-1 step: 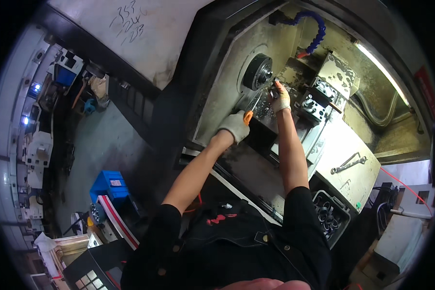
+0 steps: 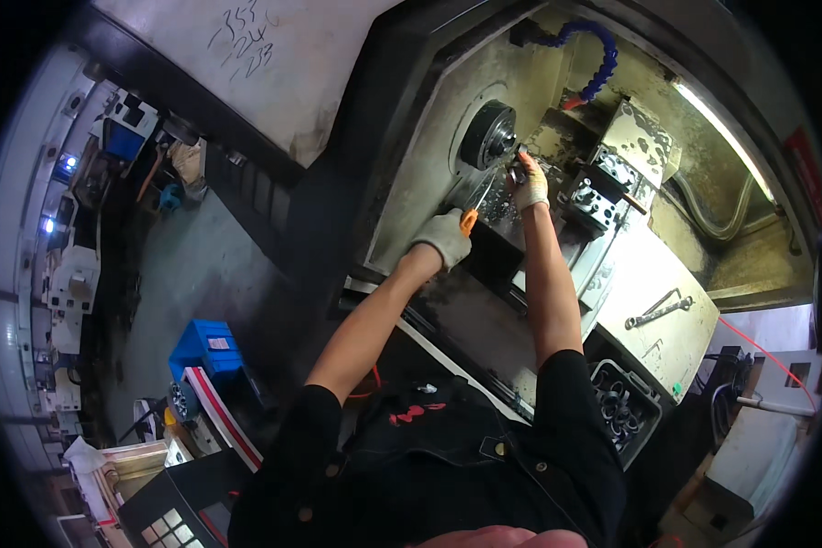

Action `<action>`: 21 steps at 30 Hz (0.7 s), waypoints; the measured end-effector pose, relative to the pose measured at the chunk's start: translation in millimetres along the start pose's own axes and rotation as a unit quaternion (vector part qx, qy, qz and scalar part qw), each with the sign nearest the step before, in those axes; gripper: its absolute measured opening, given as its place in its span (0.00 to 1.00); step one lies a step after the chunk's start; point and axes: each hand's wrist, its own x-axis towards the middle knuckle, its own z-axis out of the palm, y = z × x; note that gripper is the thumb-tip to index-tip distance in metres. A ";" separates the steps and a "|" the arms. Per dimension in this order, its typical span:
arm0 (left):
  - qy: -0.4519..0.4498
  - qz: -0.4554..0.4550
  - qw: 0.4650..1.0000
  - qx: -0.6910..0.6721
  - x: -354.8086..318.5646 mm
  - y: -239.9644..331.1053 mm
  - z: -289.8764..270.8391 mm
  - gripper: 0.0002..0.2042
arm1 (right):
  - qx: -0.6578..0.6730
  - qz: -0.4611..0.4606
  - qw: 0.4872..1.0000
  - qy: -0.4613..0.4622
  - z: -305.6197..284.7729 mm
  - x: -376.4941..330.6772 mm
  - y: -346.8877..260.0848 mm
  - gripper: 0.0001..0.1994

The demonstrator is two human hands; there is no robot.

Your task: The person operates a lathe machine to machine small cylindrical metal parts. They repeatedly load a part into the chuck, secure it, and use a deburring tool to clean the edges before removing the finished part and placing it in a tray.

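Observation:
My left hand (image 2: 445,240), in a pale work glove, is closed round the orange handle (image 2: 468,221) of a tool. From the handle a thin metal shaft (image 2: 484,190) reaches up toward the other hand. My right hand (image 2: 529,187), gloved too, pinches a small dark metal ring (image 2: 518,173), partly hidden by the fingers. The ring is just right of the round black lathe chuck (image 2: 489,135) with its shiny metal centre; I cannot tell whether they touch. Both hands are inside the open lathe.
A tool block (image 2: 594,203) with bored holders stands right of my right hand. Wrenches (image 2: 659,312) lie on a pale metal cover (image 2: 690,352). Below it sits a bin (image 2: 658,402) of metal rings. A blue coolant hose (image 2: 605,59) curves above. A blue crate (image 2: 194,352) is at left.

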 end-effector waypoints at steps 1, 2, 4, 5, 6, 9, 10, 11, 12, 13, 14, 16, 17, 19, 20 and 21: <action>-0.012 -0.003 1.000 0.006 2.1 1.3 -1.6 0.13 | 0.008 0.003 1.000 -0.003 1.7 4.6 -0.5 0.11; -0.007 0.004 1.000 0.000 -0.5 1.5 -1.7 0.13 | 0.007 -0.009 1.000 0.007 1.9 7.5 0.0 0.10; 0.003 0.015 1.000 -0.008 -13.5 -3.5 -1.3 0.12 | -0.025 -0.047 0.998 -0.013 3.2 8.1 1.8 0.11; 0.011 0.020 1.000 -0.017 -17.8 -8.5 0.6 0.12 | -0.040 -0.066 0.997 -0.024 6.2 7.4 2.9 0.11; 0.019 0.025 0.999 -0.027 -21.3 -14.8 4.4 0.12 | -0.063 -0.088 0.994 0.000 7.5 5.8 3.3 0.16; 0.048 0.026 0.997 -0.046 -38.6 -21.2 2.6 0.13 | -0.103 -0.099 0.989 -0.024 11.4 0.8 0.4 0.21; 0.056 0.028 0.996 -0.056 -43.7 -21.1 2.1 0.14 | -0.136 -0.093 0.985 -0.050 7.8 4.1 -4.7 0.27; 0.064 0.031 0.995 -0.067 -48.9 -21.8 2.3 0.14 | -0.152 -0.105 0.982 -0.047 5.8 6.0 -5.0 0.27; 0.084 0.050 0.991 -0.089 -52.3 -31.1 9.6 0.15 | -0.168 -0.117 0.978 -0.043 3.8 8.3 -6.1 0.27; 0.078 0.029 0.993 -0.086 -58.8 -33.4 8.9 0.16 | -0.185 -0.129 0.974 -0.039 4.9 8.3 -7.2 0.26; 0.071 0.007 0.994 -0.083 -66.1 -35.0 7.2 0.17 | -0.189 -0.136 0.971 -0.052 4.1 5.6 -6.0 0.27; 0.068 -0.015 0.994 -0.088 -79.5 -42.8 8.5 0.17 | -0.204 -0.149 0.966 -0.055 8.2 0.5 -6.3 0.27; 0.071 -0.023 0.993 -0.089 -85.2 -46.2 12.9 0.17 | -0.212 -0.157 0.963 -0.055 7.4 0.9 -6.3 0.27; 0.076 -0.036 0.992 -0.090 -94.9 -51.8 22.5 0.16 | -0.251 -0.213 0.943 -0.046 1.8 8.3 -4.7 0.27; 0.059 -0.038 0.994 -0.087 -98.9 -57.2 26.6 0.16 | -0.271 -0.242 0.931 -0.042 -0.6 14.0 -5.1 0.28; 0.051 -0.033 0.994 -0.092 -100.5 -60.8 30.4 0.17 | -0.260 -0.238 0.935 -0.046 -3.6 20.0 -7.0 0.27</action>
